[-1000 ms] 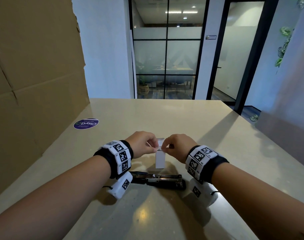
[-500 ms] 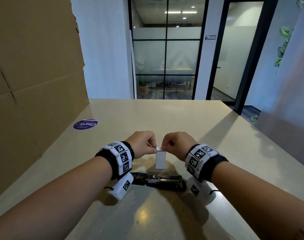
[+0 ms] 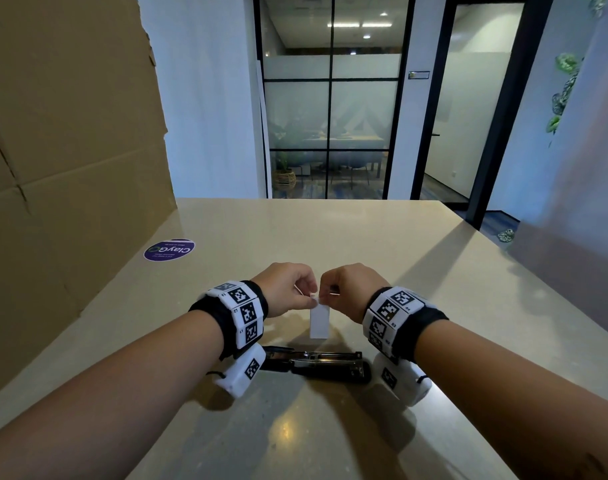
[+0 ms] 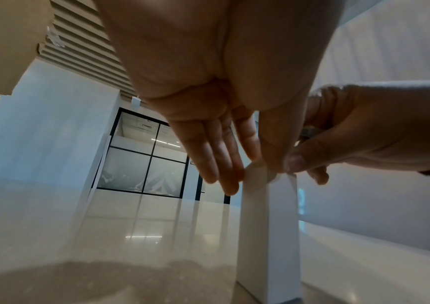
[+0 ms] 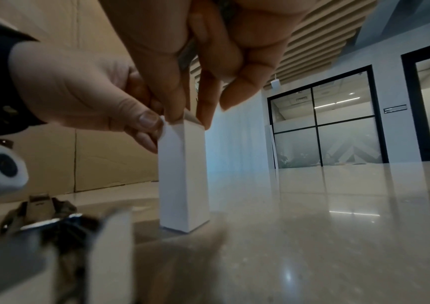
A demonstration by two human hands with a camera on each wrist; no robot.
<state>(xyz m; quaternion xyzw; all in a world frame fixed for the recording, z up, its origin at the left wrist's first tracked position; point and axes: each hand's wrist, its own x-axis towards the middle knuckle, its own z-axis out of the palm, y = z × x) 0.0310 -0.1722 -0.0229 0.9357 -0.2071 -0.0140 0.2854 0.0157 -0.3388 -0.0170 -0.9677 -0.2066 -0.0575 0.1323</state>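
A small white box (image 3: 319, 322) (image 4: 268, 236) (image 5: 182, 174) stands upright on the beige table (image 3: 364, 244). Both hands meet at its top. My left hand (image 3: 311, 296) (image 4: 247, 164) (image 5: 154, 127) pinches a side flap at the box's top left edge between thumb and fingers. My right hand (image 3: 326, 297) (image 5: 190, 119) (image 4: 302, 164) pinches the top of the box with thumb and forefinger. A thin metallic piece (image 5: 185, 55) shows tucked between the right fingers; what it is I cannot tell.
A black stapler (image 3: 316, 365) (image 5: 39, 214) lies swung open on the table just nearer me than the box, between my wrists. A tall cardboard sheet (image 3: 53, 168) stands along the left edge. A round purple sticker (image 3: 169, 250) lies at far left.
The top flap that stood up above the box a second ago is now folded down. Both hands have closed in on the box top.
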